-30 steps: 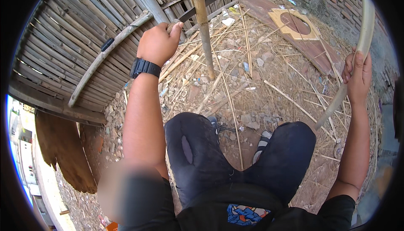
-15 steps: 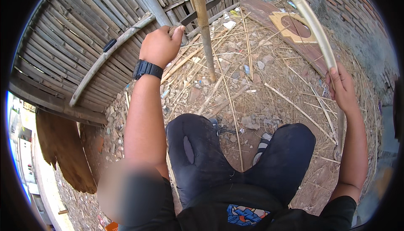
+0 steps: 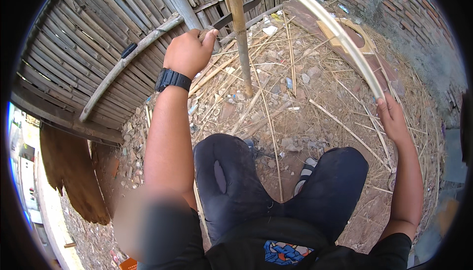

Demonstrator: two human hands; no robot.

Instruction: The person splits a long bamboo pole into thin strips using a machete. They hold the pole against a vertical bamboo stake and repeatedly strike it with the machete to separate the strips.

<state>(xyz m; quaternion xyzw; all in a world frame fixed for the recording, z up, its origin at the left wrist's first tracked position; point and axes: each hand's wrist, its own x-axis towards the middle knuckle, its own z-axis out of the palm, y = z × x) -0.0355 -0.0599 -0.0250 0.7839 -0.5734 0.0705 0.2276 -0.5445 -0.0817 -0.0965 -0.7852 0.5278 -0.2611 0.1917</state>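
My left hand [image 3: 189, 53], with a black watch on its wrist, is closed around the handle of a machete [image 3: 252, 4]. Its dark blade passes behind an upright bamboo post [image 3: 241, 41] and shows on both sides of it. On the right, my right hand [image 3: 394, 117] grips the near end of a long pale bamboo strip [image 3: 340, 31]. From there the strip bows up and leftward, leaving the picture at the top, right of the post. Its far end is out of sight.
A slatted bamboo wall [image 3: 93, 48] curves along the left, and a brick wall [image 3: 419, 14] stands at the right. Bamboo slivers [image 3: 345, 132] and rubble litter the ground. A brown board [image 3: 315, 21] with a round cutout lies at the back right, partly behind the strip.
The bamboo strip has swung left and moved away from me; its tail below my right hand no longer shows. My right hand is slightly lower. The left hand and machete stay almost still.
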